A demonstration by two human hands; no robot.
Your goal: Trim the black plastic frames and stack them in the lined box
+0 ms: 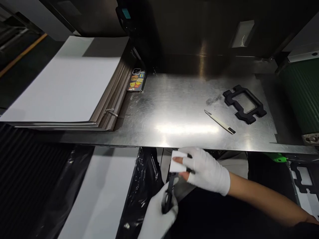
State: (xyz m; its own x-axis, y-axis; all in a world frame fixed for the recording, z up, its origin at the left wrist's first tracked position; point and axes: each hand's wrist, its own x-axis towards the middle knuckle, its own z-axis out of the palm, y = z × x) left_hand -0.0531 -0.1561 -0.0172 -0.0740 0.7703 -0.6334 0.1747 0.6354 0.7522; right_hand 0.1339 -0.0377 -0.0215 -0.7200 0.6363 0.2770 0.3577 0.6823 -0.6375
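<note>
left hand (159, 212): grips black tool (168, 196) | right hand (204, 169): pinches white piece (177, 162)

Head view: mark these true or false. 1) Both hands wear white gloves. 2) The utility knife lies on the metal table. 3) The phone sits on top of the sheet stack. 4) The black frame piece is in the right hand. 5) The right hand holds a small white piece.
1) True: left hand and right hand are gloved in white.
2) True: the utility knife lies on the metal table.
3) False: the phone lies on the table beside the sheet stack.
4) False: the black frame piece lies on the table, untouched.
5) True: it pinches the small white piece.
</note>
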